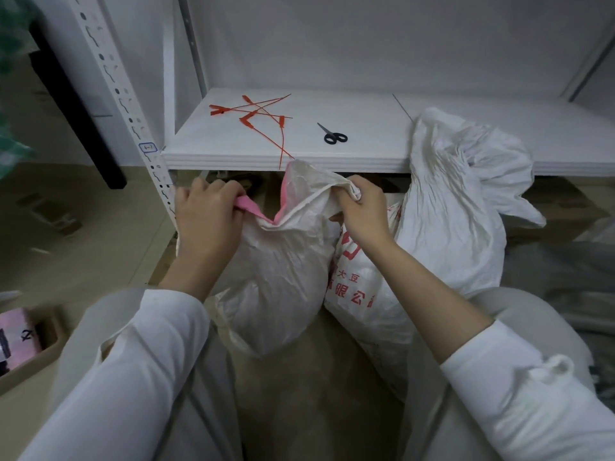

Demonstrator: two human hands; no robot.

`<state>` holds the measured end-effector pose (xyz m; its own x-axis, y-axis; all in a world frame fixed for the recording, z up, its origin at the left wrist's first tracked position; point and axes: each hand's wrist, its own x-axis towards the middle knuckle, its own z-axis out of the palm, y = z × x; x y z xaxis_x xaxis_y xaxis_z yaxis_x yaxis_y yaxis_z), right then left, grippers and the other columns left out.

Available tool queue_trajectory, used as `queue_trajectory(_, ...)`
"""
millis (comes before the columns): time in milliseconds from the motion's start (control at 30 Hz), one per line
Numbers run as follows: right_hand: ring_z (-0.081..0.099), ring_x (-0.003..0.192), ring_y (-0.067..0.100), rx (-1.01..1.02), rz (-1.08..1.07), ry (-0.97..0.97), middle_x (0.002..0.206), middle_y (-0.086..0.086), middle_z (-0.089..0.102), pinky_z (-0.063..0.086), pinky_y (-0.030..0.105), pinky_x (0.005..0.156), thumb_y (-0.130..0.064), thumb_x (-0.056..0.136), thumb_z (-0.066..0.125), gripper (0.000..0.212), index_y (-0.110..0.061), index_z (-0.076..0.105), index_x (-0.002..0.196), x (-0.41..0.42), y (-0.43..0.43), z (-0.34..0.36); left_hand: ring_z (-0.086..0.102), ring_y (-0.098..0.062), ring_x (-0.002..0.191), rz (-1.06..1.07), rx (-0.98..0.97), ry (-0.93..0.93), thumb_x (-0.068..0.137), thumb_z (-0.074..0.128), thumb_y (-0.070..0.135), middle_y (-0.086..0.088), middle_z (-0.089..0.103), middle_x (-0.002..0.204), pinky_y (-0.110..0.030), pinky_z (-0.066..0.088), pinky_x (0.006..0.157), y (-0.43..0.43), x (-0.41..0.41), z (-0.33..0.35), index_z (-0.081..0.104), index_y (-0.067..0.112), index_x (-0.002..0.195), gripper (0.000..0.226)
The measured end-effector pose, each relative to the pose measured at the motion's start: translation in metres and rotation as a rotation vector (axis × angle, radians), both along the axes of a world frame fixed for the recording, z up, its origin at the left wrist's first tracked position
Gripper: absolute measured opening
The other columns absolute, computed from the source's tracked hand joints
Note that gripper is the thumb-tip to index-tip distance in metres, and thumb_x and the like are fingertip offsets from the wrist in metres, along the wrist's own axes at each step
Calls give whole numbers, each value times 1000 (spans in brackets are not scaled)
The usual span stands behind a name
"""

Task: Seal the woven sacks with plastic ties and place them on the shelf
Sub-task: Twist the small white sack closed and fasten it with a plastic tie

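Observation:
A white woven sack point(279, 271) with a pink lining stands on the floor in front of me, its mouth open. My left hand point(208, 216) grips the left side of the mouth, fingers curled round the pink lining. My right hand point(361, 207) pinches the right side of the rim, bunched between fingers and thumb. Several red plastic ties point(258, 113) lie in a loose heap on the white shelf point(233, 148) just behind the sack. One tie hangs over the shelf's front edge above the sack.
Black scissors point(334, 134) lie on the shelf right of the ties. A second sack point(366, 294) with red print leans beside the first; a third crumpled white sack point(462, 194) rests against the shelf edge. The perforated shelf upright point(133, 104) stands at left. A cardboard box point(30, 344) sits bottom left.

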<state>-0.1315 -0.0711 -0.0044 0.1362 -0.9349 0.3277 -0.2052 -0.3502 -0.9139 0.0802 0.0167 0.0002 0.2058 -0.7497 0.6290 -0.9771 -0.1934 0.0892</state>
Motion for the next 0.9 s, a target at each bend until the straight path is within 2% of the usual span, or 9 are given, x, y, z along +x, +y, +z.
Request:
queue_trajectory(33, 57, 69, 11, 21, 6, 35, 69, -4, 57, 58, 43, 64, -19, 94, 57, 22, -17, 60, 73, 0, -2, -4, 53, -33, 83, -17, 22, -6, 77, 62, 14, -4, 69, 85, -40, 31, 74, -1, -2, -2, 68, 17, 89, 14)
queue_trajectory(100, 58, 71, 14, 57, 21, 84, 71, -5, 57, 58, 48, 69, -21, 95, 56, 19, -16, 61, 78, 1, -3, -10, 53, -33, 83, -42, 59, -17, 78, 63, 14, -4, 68, 83, -40, 30, 75, -2, -4, -5, 69, 16, 88, 12)
queue_trajectory(200, 56, 69, 15, 71, 55, 93, 72, -3, 54, 60, 40, 63, -20, 96, 55, 20, -18, 58, 76, 2, -1, -9, 53, -34, 83, -51, 77, -22, 78, 65, 14, -6, 68, 81, -40, 31, 75, -4, -6, -6, 69, 15, 86, 9)
queue_trajectory(300, 57, 71, 17, 73, 78, 124, 73, -4, 54, 55, 21, 55, -24, 97, 55, 20, -19, 57, 78, 3, -2, -9, 54, -35, 85, -53, 93, -23, 80, 65, 16, -7, 68, 83, -40, 32, 76, -5, -10, -7, 70, 15, 88, 9)
queue_trajectory(500, 65, 83, 15, 96, 125, 143, 89, -4, 63, 57, 20, 60, -26, 93, 61, 15, -15, 62, 103, 7, -5, -15, 54, -36, 90, -85, 115, -5, 84, 64, 18, -10, 69, 88, -41, 30, 77, -13, -12, -5, 72, 13, 95, 14)
queue_trajectory(633, 64, 93, 10, 98, 142, 208, 105, -8, 65, 58, 35, 82, -25, 84, 72, 40, -20, 58, 122, 12, -6, -22, 53, -36, 92, -112, 114, 8, 87, 61, 19, -10, 70, 90, -41, 31, 78, -18, -11, -3, 72, 13, 99, 17)
queue_trajectory(767, 58, 106, 11, 121, 215, 251, 120, -7, 59, 52, 34, 92, -22, 77, 79, 65, -20, 50, 134, 19, -7, -24, 51, -33, 97, -119, 138, 28, 91, 56, 19, -8, 69, 92, -40, 30, 79, -21, -6, 1, 71, 15, 103, 20)
queue_trajectory(900, 53, 116, 11, 128, 341, 357, 133, -6, 53, 46, 29, 98, -30, 71, 83, 83, -24, 40, 141, 35, -5, -27, 50, -30, 98, -129, 159, 64, 91, 53, 20, -5, 68, 93, -37, 27, 80, -23, 5, 3, 71, 19, 102, 22)
